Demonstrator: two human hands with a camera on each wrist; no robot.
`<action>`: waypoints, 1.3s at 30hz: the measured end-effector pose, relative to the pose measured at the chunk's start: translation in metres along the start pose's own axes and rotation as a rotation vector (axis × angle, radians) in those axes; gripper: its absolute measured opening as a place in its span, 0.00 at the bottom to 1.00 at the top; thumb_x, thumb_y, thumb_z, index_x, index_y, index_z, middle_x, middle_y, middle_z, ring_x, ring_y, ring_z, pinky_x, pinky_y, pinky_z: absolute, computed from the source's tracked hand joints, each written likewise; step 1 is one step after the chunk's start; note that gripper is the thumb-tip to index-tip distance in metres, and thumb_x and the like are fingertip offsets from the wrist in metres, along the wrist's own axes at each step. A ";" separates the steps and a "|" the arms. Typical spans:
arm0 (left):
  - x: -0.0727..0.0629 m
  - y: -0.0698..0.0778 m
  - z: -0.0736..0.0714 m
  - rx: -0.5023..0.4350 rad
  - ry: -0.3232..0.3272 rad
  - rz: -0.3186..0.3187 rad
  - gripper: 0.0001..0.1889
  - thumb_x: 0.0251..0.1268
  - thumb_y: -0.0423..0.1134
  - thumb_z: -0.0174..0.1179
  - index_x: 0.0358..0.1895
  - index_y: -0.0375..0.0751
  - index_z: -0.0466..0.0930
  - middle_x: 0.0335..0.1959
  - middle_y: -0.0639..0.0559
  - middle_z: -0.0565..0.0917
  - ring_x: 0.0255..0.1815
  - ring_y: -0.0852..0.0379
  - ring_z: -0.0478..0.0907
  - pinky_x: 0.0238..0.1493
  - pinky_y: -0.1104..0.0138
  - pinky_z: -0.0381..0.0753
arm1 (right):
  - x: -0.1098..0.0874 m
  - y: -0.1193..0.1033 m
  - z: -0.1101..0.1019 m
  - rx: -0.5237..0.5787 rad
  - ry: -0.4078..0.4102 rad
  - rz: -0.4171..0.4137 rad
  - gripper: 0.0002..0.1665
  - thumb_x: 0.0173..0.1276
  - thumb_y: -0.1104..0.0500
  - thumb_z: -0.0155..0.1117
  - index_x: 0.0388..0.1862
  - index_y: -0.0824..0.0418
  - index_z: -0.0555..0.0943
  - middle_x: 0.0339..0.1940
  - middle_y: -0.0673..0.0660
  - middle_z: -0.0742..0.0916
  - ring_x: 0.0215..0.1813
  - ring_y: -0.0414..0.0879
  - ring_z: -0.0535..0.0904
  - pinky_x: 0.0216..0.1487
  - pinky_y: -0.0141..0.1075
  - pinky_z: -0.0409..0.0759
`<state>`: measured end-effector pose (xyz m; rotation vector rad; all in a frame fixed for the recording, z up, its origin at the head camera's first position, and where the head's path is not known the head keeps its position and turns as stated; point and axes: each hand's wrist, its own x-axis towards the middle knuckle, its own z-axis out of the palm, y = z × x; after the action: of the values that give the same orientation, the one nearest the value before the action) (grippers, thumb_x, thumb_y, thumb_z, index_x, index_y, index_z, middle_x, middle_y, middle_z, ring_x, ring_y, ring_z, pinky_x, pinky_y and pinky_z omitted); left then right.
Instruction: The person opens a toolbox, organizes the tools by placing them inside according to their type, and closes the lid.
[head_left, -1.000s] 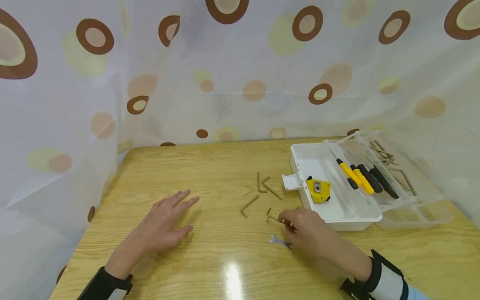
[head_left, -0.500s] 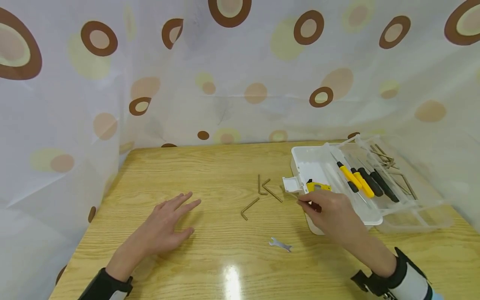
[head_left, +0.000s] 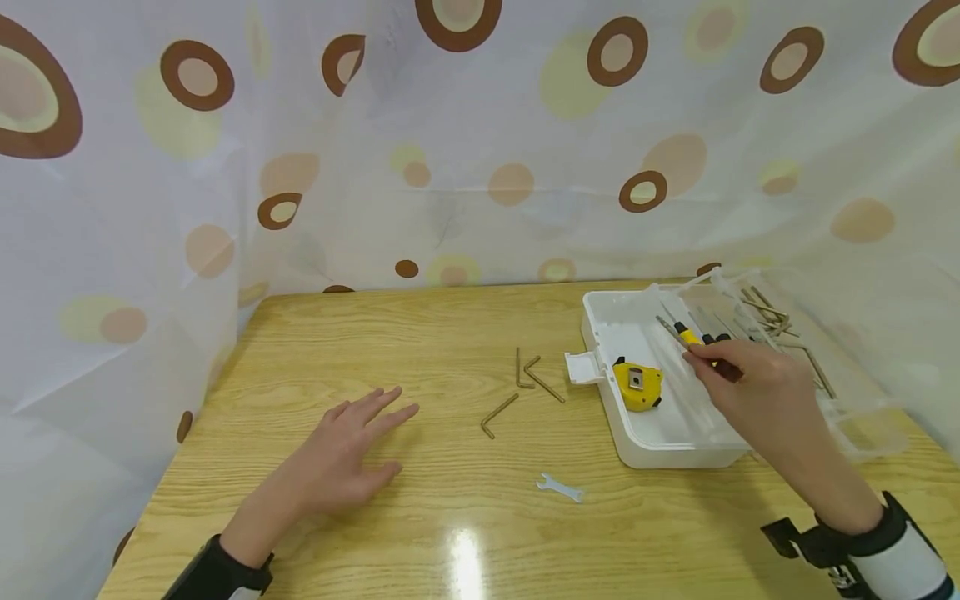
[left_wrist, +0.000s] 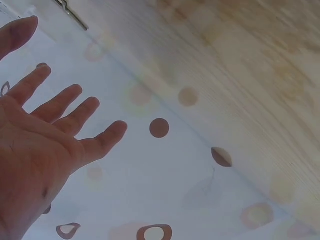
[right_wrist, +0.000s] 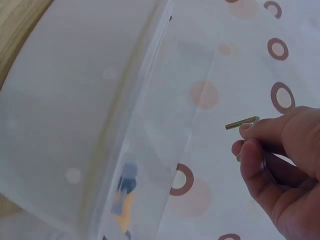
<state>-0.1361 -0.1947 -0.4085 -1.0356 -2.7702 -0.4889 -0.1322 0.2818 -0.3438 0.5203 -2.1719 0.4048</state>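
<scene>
Carrying the hex key (right_wrist: pixel 241 123)

Your right hand (head_left: pixel 765 392) is pinching the hex key above the white toolbox (head_left: pixel 675 457); half a second ago it was covering part of the tape measure (head_left: pixel 641 388), which is now showing fully. The carrying is, I judge, progressing. Your left hand (head_left: pixel 341 462) (fingers standing apart) is gripping nothing over the table (head_left: pixel 375 333).

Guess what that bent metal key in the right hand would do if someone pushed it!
The bent key would probably stay stiff, since it looks like metal rod. Its corner would likely stop it rolling far. It's probably light: it's thin, and the right hand pinches it.
</scene>
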 end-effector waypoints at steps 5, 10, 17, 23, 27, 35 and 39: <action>0.001 0.013 0.001 0.012 -0.011 0.041 0.37 0.64 0.44 0.69 0.77 0.52 0.68 0.79 0.41 0.66 0.76 0.36 0.69 0.65 0.32 0.70 | -0.004 0.022 -0.013 -0.040 0.022 0.071 0.10 0.58 0.60 0.79 0.34 0.67 0.91 0.25 0.63 0.91 0.28 0.16 0.72 0.30 0.12 0.68; 0.003 0.022 0.000 0.026 -0.018 0.069 0.38 0.64 0.46 0.69 0.78 0.55 0.67 0.80 0.44 0.66 0.77 0.37 0.68 0.65 0.32 0.71 | -0.007 0.044 -0.024 -0.120 0.046 0.111 0.14 0.61 0.61 0.77 0.36 0.73 0.89 0.26 0.70 0.89 0.20 0.31 0.78 0.30 0.10 0.63; 0.004 0.031 -0.002 0.045 -0.011 0.104 0.38 0.64 0.49 0.69 0.78 0.57 0.66 0.79 0.45 0.66 0.77 0.38 0.68 0.65 0.35 0.72 | -0.012 0.061 -0.030 -0.151 0.033 0.237 0.10 0.53 0.74 0.76 0.35 0.77 0.88 0.27 0.76 0.88 0.27 0.06 0.57 0.30 0.07 0.57; 0.003 0.034 -0.001 0.045 -0.007 0.108 0.37 0.64 0.48 0.68 0.77 0.56 0.67 0.79 0.45 0.67 0.76 0.38 0.68 0.65 0.36 0.73 | -0.017 0.070 -0.030 -0.160 -0.003 0.304 0.09 0.57 0.72 0.73 0.35 0.79 0.86 0.27 0.78 0.86 0.30 0.02 0.50 0.23 0.11 0.56; 0.003 0.034 -0.001 0.046 -0.009 0.101 0.37 0.64 0.48 0.68 0.77 0.56 0.67 0.79 0.45 0.67 0.77 0.38 0.68 0.64 0.35 0.73 | -0.019 0.075 -0.031 -0.169 -0.036 0.337 0.10 0.59 0.71 0.73 0.34 0.80 0.86 0.26 0.78 0.86 0.21 0.11 0.63 0.20 0.14 0.56; 0.003 0.034 0.000 0.058 -0.006 0.102 0.37 0.64 0.48 0.68 0.77 0.56 0.67 0.79 0.44 0.67 0.77 0.38 0.68 0.66 0.37 0.72 | -0.022 0.078 -0.030 -0.192 -0.102 0.421 0.12 0.62 0.68 0.71 0.36 0.80 0.86 0.27 0.77 0.87 0.16 0.55 0.79 0.18 0.19 0.56; 0.003 0.034 0.001 0.065 -0.012 0.106 0.37 0.64 0.48 0.68 0.77 0.56 0.67 0.79 0.44 0.67 0.77 0.38 0.68 0.66 0.36 0.72 | -0.022 0.079 -0.029 -0.206 -0.137 0.448 0.12 0.63 0.67 0.70 0.37 0.79 0.86 0.27 0.75 0.87 0.14 0.47 0.77 0.18 0.23 0.59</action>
<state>-0.1159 -0.1685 -0.4005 -1.1671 -2.7041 -0.3774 -0.1398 0.3681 -0.3521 -0.0602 -2.4273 0.3845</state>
